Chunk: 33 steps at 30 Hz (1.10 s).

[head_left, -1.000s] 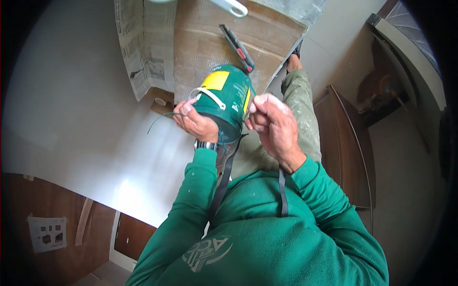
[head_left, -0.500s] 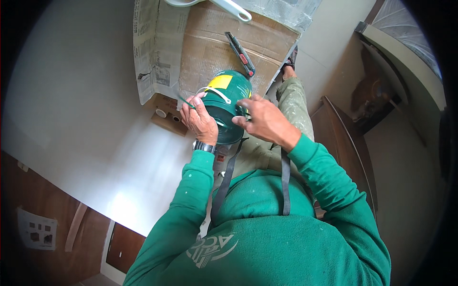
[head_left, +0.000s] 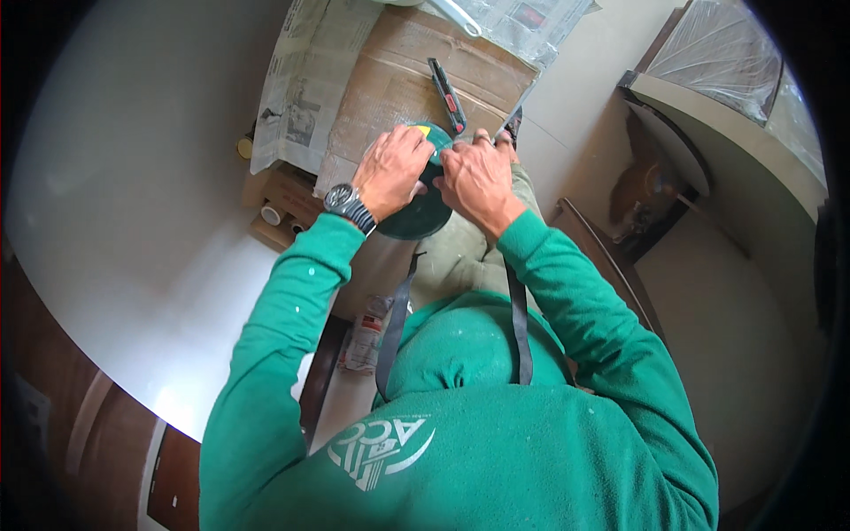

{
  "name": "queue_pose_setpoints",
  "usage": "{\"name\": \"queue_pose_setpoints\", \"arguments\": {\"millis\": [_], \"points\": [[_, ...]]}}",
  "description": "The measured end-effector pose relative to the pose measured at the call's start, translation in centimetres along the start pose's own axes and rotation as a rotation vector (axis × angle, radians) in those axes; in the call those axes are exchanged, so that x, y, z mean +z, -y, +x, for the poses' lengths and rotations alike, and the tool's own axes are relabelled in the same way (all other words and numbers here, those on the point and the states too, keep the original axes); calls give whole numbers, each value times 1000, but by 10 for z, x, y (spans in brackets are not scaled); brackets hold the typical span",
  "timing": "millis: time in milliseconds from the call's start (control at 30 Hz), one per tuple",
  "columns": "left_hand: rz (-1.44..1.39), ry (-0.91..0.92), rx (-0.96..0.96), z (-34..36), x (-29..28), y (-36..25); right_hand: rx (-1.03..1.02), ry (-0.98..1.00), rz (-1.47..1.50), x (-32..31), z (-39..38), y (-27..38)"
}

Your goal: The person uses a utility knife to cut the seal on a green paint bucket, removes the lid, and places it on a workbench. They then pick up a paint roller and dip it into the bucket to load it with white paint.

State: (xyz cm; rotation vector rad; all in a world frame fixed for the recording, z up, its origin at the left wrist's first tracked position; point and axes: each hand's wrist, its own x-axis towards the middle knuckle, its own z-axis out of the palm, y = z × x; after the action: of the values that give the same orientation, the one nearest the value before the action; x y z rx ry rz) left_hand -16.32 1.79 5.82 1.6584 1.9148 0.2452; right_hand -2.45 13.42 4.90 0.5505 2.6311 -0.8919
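Observation:
A dark green plastic bucket (head_left: 414, 219) with a patch of yellow on its side is tilted in front of me, its round end toward my body. My left hand (head_left: 388, 173) is closed on its left side, fingers bent over the far part and the thumb near the rim. From the right, my right hand (head_left: 481, 181) grips it with curled fingers. Both hands hide much of the bucket, and what the fingertips pinch is out of sight. Just beyond them a black utility knife (head_left: 447, 96) with red parts lies on brown cardboard (head_left: 398, 66).
Newspaper sheets (head_left: 310, 80) border the cardboard. A white handle (head_left: 459, 16) shows at the top. An open cardboard box (head_left: 288, 199) with rolls stands left of the bucket. A large pale panel (head_left: 133, 221) fills the left; a curved, partly plastic-wrapped piece of furniture (head_left: 726, 124) stands right.
My left hand has turned over, from upright beside the bucket to knuckles up on its far side. The right hand has moved up and closed on the bucket, which now tips more toward me.

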Motion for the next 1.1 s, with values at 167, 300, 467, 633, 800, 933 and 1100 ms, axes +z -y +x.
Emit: {"name": "queue_pose_setpoints", "arguments": {"millis": [167, 300, 467, 633, 800, 933, 1100], "points": [[31, 36, -79, 2, 4, -4, -38, 295, -302, -21, 8, 23], [28, 13, -173, -3, 4, 0, 102, 380, 10, -13, 16, 25], [11, 1, -212, 0, 7, 2, 289, 177, 390, 20, 2, -2], [-27, 35, -233, 3, 9, 9, 386, 79, 460, 7, -12, 18], [-15, -1, -308, -1, 11, 2, 426, 73, 511, 21, -16, 10], [-11, -28, -403, -3, 14, 0, 412, 38, 571, 39, -16, -3], [0, -39, -474, -7, 11, -6, 486, 161, 681, 42, -7, -13]]}}
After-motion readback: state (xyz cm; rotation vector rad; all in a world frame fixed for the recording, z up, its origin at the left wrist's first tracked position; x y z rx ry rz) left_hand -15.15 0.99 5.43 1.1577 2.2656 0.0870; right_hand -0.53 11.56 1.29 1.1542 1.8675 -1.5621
